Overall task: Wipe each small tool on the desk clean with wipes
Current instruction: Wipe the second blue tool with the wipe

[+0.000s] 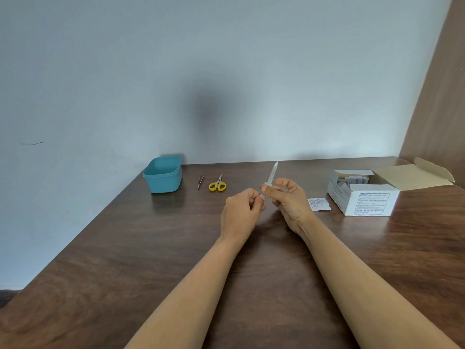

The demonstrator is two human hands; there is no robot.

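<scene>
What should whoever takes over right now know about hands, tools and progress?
Left hand: pinches the lower end of the nail file.
Right hand: pinches the file higher up, apparently through a small white wipe. The blade points up and away.
Tweezers and yellow scissors lie on the desk, right of the teal tub.
An opened sachet lies beside the open wipes box.
Done: a wipe is out. Whether the tweezers and scissors are already wiped cannot be told.
Left: finish the file, then any unwiped tool.
</scene>
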